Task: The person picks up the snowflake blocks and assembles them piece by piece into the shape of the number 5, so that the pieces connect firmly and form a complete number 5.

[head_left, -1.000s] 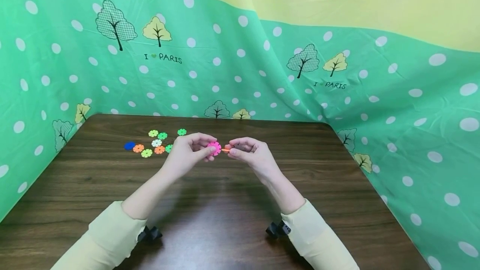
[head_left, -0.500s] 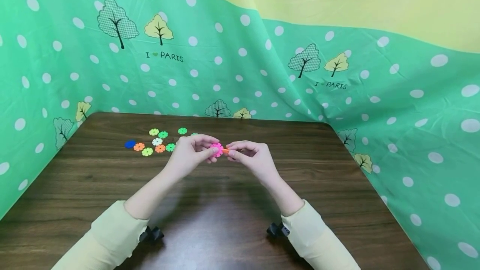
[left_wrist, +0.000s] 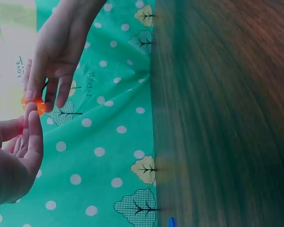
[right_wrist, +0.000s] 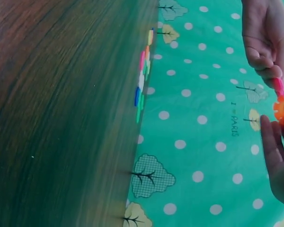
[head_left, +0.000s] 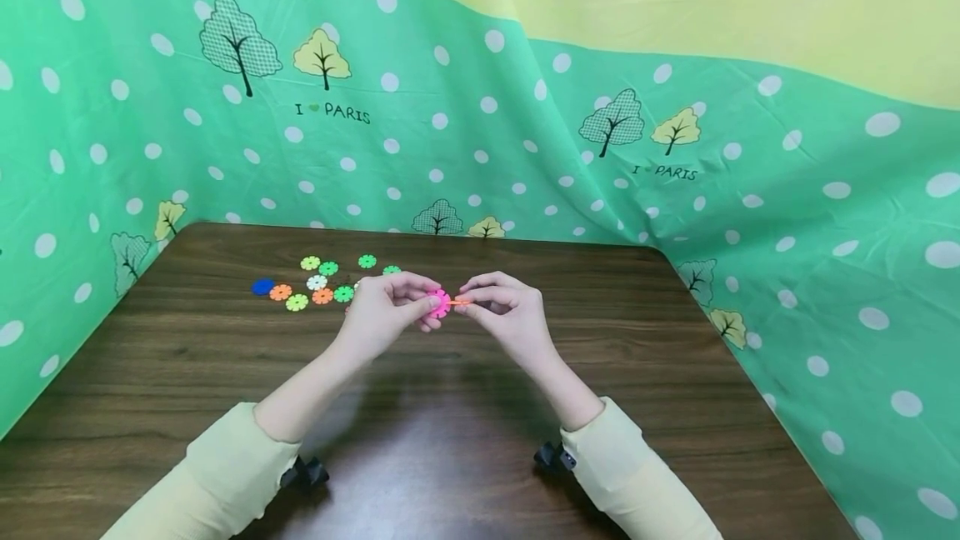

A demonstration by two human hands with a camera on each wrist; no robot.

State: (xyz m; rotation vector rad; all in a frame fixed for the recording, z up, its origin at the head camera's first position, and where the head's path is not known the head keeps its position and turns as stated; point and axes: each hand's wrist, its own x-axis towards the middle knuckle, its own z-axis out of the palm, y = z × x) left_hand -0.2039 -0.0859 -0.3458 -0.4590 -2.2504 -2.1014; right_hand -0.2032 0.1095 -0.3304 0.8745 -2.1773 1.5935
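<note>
Thumb and fingers of my left hand [head_left: 378, 315] pinch a pink notched plastic disc [head_left: 440, 303] above the table. Opposite it, my right hand [head_left: 513, 311] pinches an orange notched disc [right_wrist: 280, 111], which the head view shows nearly edge-on as a thin line. The two discs meet rim to rim, set at an angle to each other. Whether their notches are interlocked I cannot tell. In the left wrist view, fingertips cover part of the orange disc and most of the pink one.
Loose notched discs lie flat at the back left of the dark wooden table [head_left: 420, 440], among them a blue disc [head_left: 263, 287], a white disc [head_left: 317, 282] and a green disc [head_left: 367, 261]. My left hand hides some. A green dotted cloth [head_left: 450, 140] hangs behind the table.
A gap stood between the pink and orange discs a second ago; now their rims meet. The orange disc looks thinner, turned more edge-on. Both hands keep their pinch.
</note>
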